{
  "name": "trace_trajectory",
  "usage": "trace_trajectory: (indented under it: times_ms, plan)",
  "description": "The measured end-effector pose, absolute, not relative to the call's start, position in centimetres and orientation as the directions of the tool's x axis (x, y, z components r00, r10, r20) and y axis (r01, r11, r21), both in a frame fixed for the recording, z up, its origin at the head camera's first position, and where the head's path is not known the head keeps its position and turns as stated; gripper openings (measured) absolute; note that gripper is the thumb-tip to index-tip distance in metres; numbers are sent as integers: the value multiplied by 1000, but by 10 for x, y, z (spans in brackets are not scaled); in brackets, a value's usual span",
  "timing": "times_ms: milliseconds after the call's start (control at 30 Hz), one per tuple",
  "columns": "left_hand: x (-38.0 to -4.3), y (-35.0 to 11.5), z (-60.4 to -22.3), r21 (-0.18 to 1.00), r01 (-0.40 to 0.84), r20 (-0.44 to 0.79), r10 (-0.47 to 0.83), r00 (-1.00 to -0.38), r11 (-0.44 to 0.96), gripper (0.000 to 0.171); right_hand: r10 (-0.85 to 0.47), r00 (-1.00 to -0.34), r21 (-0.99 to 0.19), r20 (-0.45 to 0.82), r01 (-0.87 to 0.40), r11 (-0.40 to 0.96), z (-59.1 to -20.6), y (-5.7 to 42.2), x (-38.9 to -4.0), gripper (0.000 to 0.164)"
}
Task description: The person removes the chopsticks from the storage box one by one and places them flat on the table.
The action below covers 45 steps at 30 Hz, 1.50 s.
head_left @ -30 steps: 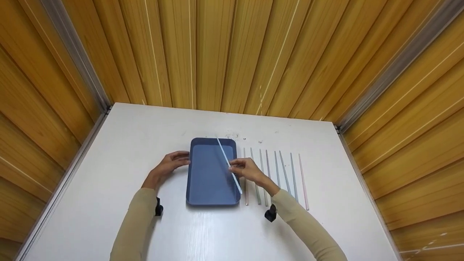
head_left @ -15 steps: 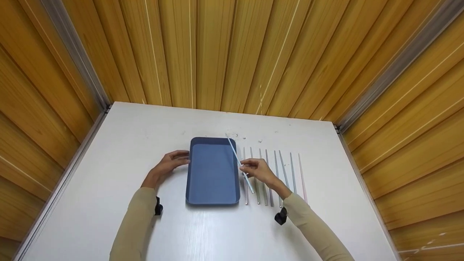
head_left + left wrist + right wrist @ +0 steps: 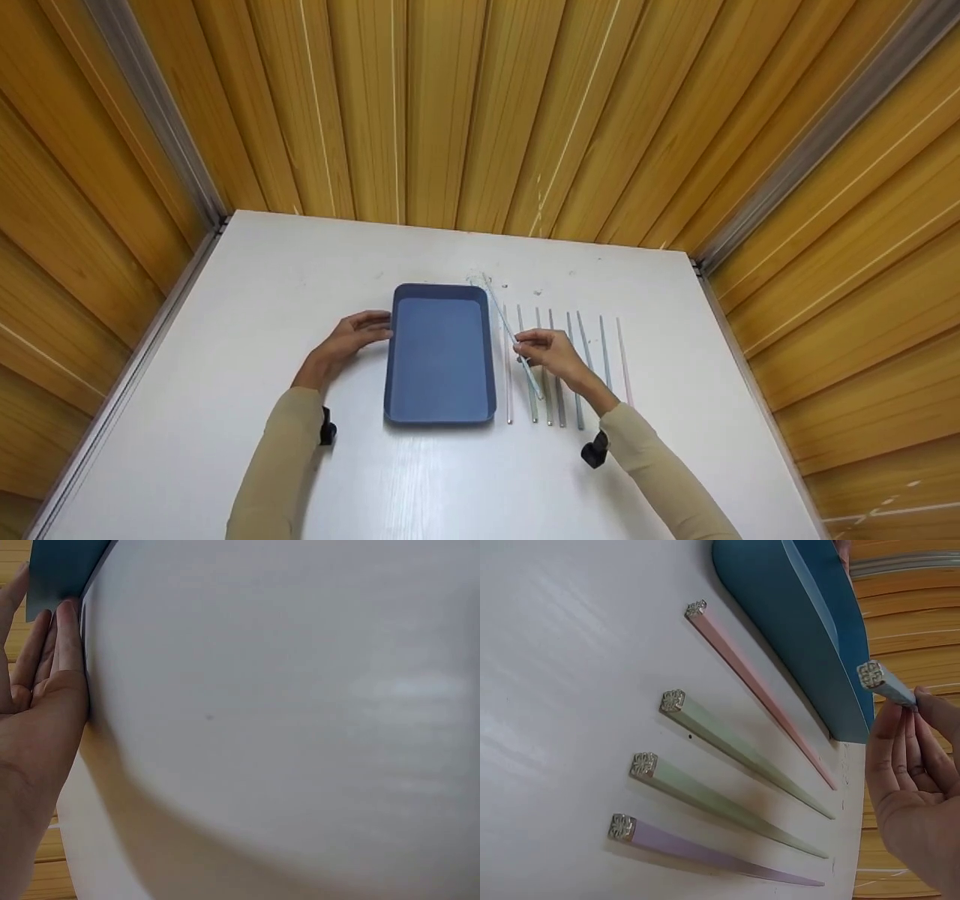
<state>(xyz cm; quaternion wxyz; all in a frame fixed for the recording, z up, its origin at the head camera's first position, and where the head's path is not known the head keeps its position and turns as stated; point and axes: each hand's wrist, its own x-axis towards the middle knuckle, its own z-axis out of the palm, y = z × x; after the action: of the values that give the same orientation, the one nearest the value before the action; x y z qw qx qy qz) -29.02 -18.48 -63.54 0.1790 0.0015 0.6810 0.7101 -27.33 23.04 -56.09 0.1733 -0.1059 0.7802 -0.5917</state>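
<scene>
My right hand [image 3: 555, 356] pinches a light blue chopstick [image 3: 501, 311] between thumb and fingers, holding it slanted above the row of chopsticks just right of the blue tray [image 3: 442, 360]. In the right wrist view, the held chopstick's patterned silver end [image 3: 871, 675] points toward the camera. Below it lie a pink chopstick [image 3: 750, 682], two green ones and a purple chopstick [image 3: 697, 853], apart and roughly parallel. My left hand [image 3: 346, 341] rests against the tray's left side with fingers extended; in the left wrist view its fingertips touch the tray wall [image 3: 60, 574].
Farther right on the white table [image 3: 315, 262] lie more chopsticks, among them a blue chopstick [image 3: 604, 349] and a pink chopstick [image 3: 624, 356]. Small dark marks dot the table behind the tray. Wood-patterned walls [image 3: 450, 112] stand at the back and sides.
My right hand has moved right, carrying the light blue chopstick from over the tray to over the chopsticks beside it. The left hand and tray have stayed in place.
</scene>
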Motion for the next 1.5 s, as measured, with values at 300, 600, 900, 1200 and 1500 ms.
trace_trajectory:
  times_ms: [300,600,900,1200,1500]
  plan:
    - [-288,-183,-634,971,-239,-229,260,-938,-7,60,-335,-925,-956,-181,85,280,-563,242,-274,33]
    - [-288,-185,-633,970,-244,-231,261,-937,-17,62,-311,-935,-940,-171,60,336,-560,264,-273,31]
    - [-290,-185,-631,968,-249,-237,254,-938,-14,62,-260,-955,-936,-142,43,350,-557,292,-271,36]
    - [-293,-185,-632,974,-223,-205,259,-944,-41,60,-163,-973,-920,-160,88,382,-557,326,-270,36]
    - [-290,-186,-634,976,-217,-199,279,-939,-34,60,-90,-985,-894,-151,97,438,-559,358,-266,35]
